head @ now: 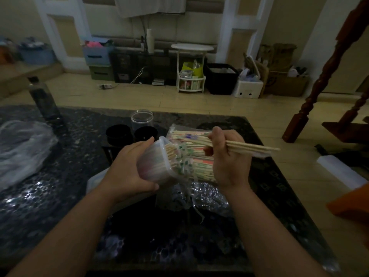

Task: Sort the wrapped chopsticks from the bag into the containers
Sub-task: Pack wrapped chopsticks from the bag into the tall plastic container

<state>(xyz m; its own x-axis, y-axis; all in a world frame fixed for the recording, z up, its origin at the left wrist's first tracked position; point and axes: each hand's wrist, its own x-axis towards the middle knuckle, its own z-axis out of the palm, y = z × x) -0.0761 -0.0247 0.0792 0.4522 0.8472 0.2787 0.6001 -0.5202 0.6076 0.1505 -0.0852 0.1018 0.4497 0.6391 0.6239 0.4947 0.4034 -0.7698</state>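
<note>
Forearms enter from the lower edge of the head view, and we see both hands meeting above the dark speckled counter (60, 196). Our left hand (129, 166) grips a translucent plastic container (155, 168), tilted on its side with the mouth facing right; packed chopstick ends (171, 154) show at its opening. Our right hand (229, 156) is closed around a small bunch of chopsticks (253, 148), whose tips point right, beyond the fingers. Between and behind the hands lies the clear bag (191, 136) of wrapped chopsticks, resting on the counter, with crinkled plastic film (205, 194) beneath it. Farther back stand two black cups (118, 133) and, just behind them, a clear jar (142, 118). At the far left we note a dark bottle (43, 98) and a crumpled plastic sheet (22, 148).
</note>
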